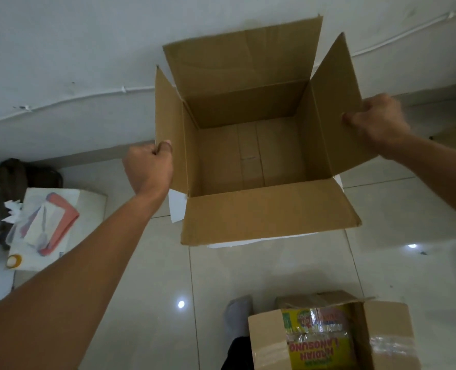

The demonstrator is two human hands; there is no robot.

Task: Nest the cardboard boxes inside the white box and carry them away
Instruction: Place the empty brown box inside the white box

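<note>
Hands grip opposite flaps, left hand (pixel 149 166) at 9 o'clock, right hand (pixel 376 118) at 3, brown box (pixel 248 156) squarely over white box (pixel 177 206) beneath.

The open cardboard box (pixel 250 156) is in the centre of the frame, with the white box (pixel 177 206) under it, showing at its lower edges. The left hand (pixel 149 166) is at its left flap, the right hand (pixel 376 118) at its right flap. A smaller box (pixel 333 335) is at lower right; a bag (pixel 48 225) lies at left, before the wall (pixel 88 49).
</note>
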